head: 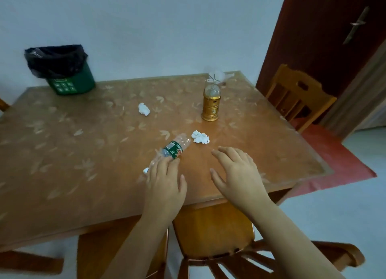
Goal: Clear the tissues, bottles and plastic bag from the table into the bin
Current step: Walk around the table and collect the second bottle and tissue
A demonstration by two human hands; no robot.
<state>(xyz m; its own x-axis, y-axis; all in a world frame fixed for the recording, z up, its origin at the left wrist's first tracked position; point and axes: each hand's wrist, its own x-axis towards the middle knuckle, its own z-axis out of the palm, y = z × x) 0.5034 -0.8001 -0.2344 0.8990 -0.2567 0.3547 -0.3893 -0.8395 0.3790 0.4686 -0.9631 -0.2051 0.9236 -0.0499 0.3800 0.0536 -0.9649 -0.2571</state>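
Note:
A clear plastic bottle [171, 150] with a green label lies on its side near the middle of the wooden table [73, 157]. My left hand [165, 182] rests over its lower end, fingers extended onto it. My right hand [236, 172] hovers open above the table to the right, fingers spread. One crumpled white tissue [200, 137] lies just beyond the bottle, another tissue [144, 109] farther back. A green bin [69, 82] with a black liner stands on the far left corner. A clear plastic bag [217, 73] lies at the far edge.
A gold lantern [211, 103] stands on the table right of centre, in front of the plastic bag. A wooden chair [213, 232] is tucked under the near edge, another chair [296, 96] stands at the right side by a dark red door.

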